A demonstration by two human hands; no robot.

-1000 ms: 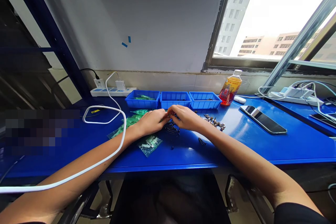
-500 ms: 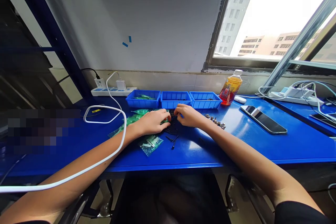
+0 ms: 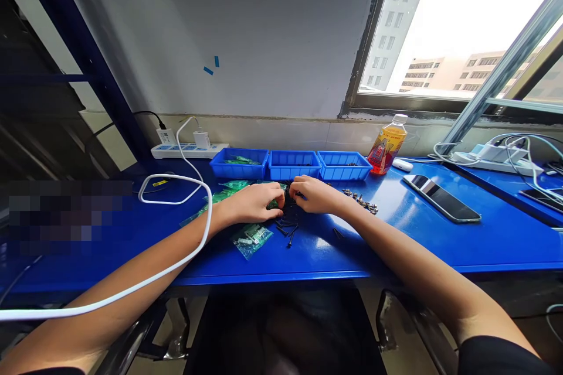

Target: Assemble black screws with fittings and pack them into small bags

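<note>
Black screws lie in a loose pile on the blue table, partly hidden by my hands. My left hand rests at the pile's left side, fingers curved and thumb apart, with nothing visible between them. On the pile's right side, my right hand has its fingers bent together and pointing down at the screws; what they pinch, if anything, is hidden. Green plastic packets lie behind and under my left forearm. In front of that hand is a clear bag with small white pieces.
Three blue bins stand at the back: a left bin with green packets, a middle bin and a right bin. Shiny screws, a drink bottle and a phone are rightward. A white cable crosses my left forearm.
My hands were together over the pile and have since parted slightly. The left thumb has spread from its fingers, and more black screws show in front of the hands.
</note>
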